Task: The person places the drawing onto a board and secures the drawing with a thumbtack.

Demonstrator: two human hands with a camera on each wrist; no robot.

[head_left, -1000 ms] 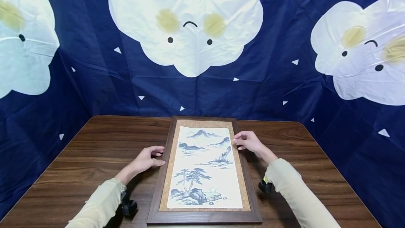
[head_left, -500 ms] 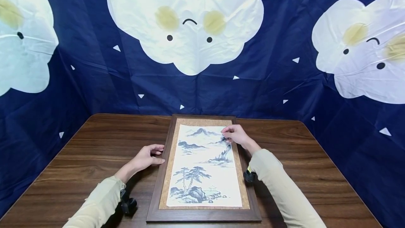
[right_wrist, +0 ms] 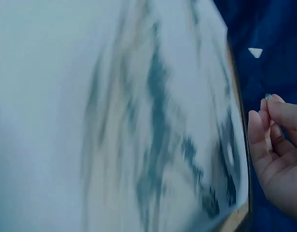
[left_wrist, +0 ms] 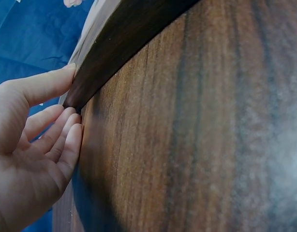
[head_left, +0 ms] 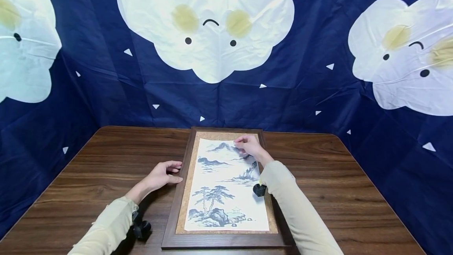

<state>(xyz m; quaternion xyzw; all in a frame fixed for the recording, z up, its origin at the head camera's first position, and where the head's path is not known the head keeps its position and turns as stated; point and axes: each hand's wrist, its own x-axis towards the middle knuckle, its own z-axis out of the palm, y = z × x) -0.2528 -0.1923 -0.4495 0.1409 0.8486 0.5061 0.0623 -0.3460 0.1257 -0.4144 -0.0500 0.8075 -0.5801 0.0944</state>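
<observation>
An ink landscape print (head_left: 207, 174) on white paper lies over a cork board (head_left: 212, 135) inside a dark brown wooden frame (head_left: 223, 241). My left hand (head_left: 161, 176) rests against the frame's left side. In the left wrist view, the thumb of that hand (left_wrist: 32, 159) touches the frame's upper edge, with loosely bent fingers lower at its side. My right hand (head_left: 249, 148) is above the upper part of the print. In the right wrist view, its thumb and fingers pinch a tiny clear thing (right_wrist: 268, 96), which looks like a push pin; its point is hidden.
The wood-grain table (head_left: 116, 156) extends around the frame on both sides. Behind it hangs a dark blue cloth (head_left: 198, 101) with white clouds and small triangles. A black camera (head_left: 259, 190) on my right wrist overlaps the print from above.
My right hand has moved left from the frame's right edge to over the upper print, still pinching the small clear pin. The left hand keeps its place at the frame.
</observation>
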